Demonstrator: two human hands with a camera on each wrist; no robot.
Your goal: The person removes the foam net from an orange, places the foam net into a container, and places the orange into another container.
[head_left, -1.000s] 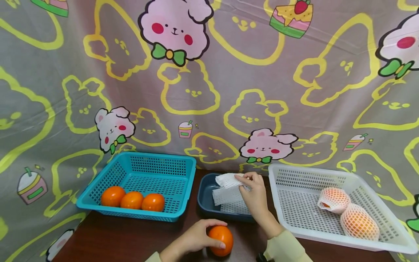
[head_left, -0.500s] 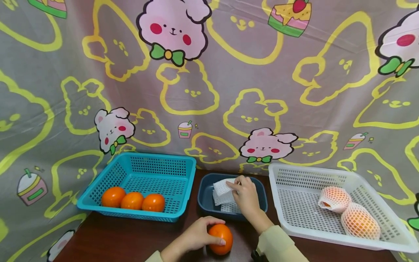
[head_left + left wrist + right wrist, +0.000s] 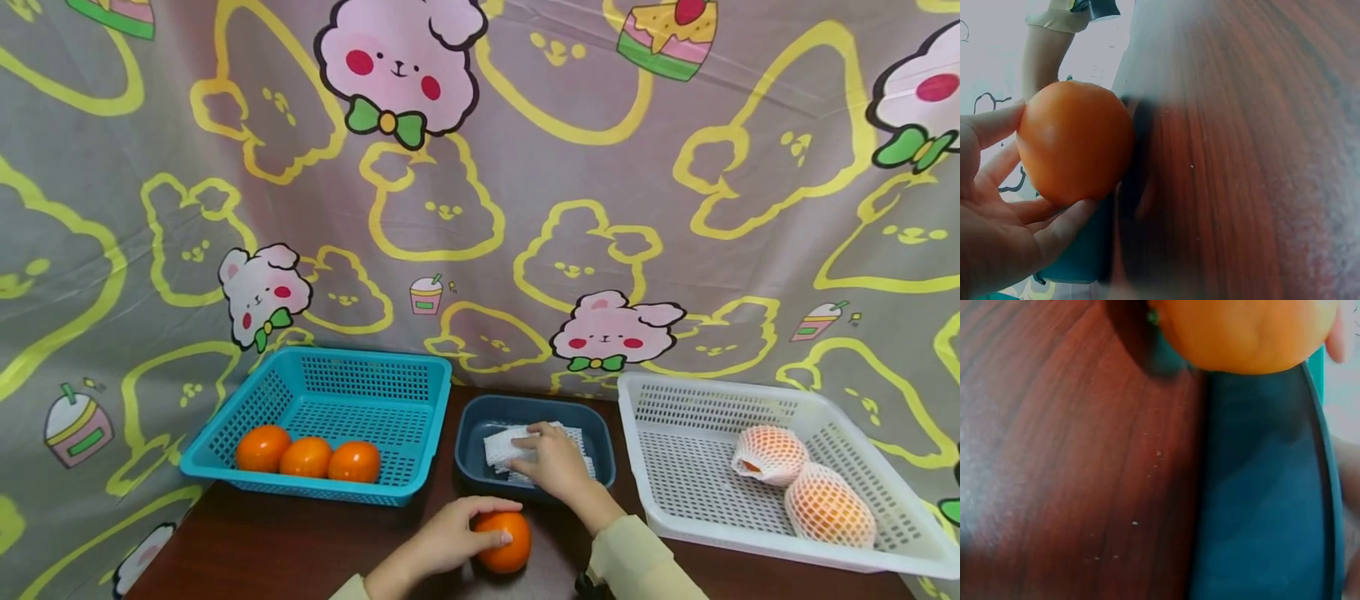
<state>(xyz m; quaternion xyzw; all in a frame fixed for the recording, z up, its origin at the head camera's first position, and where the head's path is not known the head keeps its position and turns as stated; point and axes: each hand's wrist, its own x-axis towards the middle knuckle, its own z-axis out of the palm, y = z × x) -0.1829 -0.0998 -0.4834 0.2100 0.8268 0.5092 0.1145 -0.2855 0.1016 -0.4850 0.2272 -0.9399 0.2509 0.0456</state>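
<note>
My left hand (image 3: pixel 452 535) grips a smooth, round orange fruit (image 3: pixel 508 542) on the table, fingers behind it and thumb across its front. In the left wrist view the fruit (image 3: pixel 1077 141) sits between thumb and fingers. My right hand (image 3: pixel 557 461) reaches into a dark blue tray (image 3: pixel 470 443), its fingers spread apart over white foam net sleeves (image 3: pixel 498 448) that it partly covers. From the right wrist, the tray's side (image 3: pixel 1260 487) and the underside of the fruit (image 3: pixel 1250 331) show, while most of the hand is out of view.
On the left, a turquoise basket (image 3: pixel 358 367) holds three bare orange fruits (image 3: pixel 307 457). At right stands a white basket (image 3: pixel 697 492) with two fruits in foam nets (image 3: pixel 829 507). A patterned curtain (image 3: pixel 465 167) hangs close behind the containers.
My right hand has lowered the raised foam net back into the tray, and its fingers now spread over the pile. The left hand keeps its hold on the fruit, almost unmoved.
</note>
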